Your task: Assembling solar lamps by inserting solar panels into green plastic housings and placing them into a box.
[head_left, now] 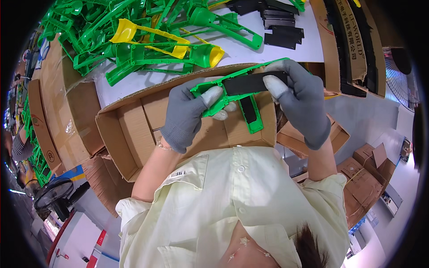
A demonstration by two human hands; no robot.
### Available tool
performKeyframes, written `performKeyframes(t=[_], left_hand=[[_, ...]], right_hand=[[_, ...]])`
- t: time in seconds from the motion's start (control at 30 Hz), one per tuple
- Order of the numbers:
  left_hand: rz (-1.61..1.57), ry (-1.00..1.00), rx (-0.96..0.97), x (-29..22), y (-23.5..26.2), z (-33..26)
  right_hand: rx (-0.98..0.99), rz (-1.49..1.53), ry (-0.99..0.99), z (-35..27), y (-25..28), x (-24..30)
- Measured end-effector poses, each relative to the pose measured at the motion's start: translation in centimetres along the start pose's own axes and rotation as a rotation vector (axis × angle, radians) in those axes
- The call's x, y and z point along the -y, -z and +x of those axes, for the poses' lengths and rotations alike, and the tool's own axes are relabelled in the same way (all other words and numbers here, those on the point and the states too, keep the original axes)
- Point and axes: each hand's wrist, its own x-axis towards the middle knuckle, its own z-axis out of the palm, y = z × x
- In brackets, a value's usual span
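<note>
Between my gloved hands is a green plastic housing half (217,108), shaped like a toy gun, above a cardboard box. My left hand (185,114), in a grey glove with white fingertips, grips its left end with the thumb on top. A flat black rectangular pad (250,83) lies along the housing's upper body. The thumb of my gloved right hand (304,98) presses on the pad's right end; the other fingers are mostly hidden behind. A narrow black strip (248,110) sits in the handle part that points toward me.
The open cardboard box (129,131) is below my hands. Behind it, a heap of green plastic parts (147,22) with a few yellow parts (172,39) covers the white table (243,54). Black pads (284,35) are stacked at its right. A fan (53,194) stands lower left.
</note>
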Motion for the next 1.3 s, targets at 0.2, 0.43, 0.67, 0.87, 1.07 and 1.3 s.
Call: performKeyframes(t=[0.2, 0.43, 0.67, 0.87, 1.07, 1.3], left_hand=[[-0.03, 0.02, 0.0, 0.1, -0.1, -0.2], [0.147, 0.051, -0.084, -0.7, -0.7, -0.7], [0.29, 0.106, -0.059, -0.1, 1.2, -2.1], [0.382, 0.178, -0.074, 0.0, 1.4, -2.3], [0.594, 0.401, 0.029, -2.3, 4.5, -0.2], [1.833, -0.171, 0.02, 0.6, 3.3, 2.9]], right_hand=[[0.028, -0.06, 0.053, 0.1, -0.1, 0.2], [-0.133, -0.339, 0.132, -0.7, -0.8, -0.6], [0.133, 0.029, -0.071, -2.4, -1.7, -3.1], [0.193, -0.047, -0.335, -5.2, -3.8, -3.6], [0.139, -0.166, -0.223, -2.5, -0.5, -4.9], [-0.115, -0.507, 0.149, 6.6, 3.5, -9.0]])
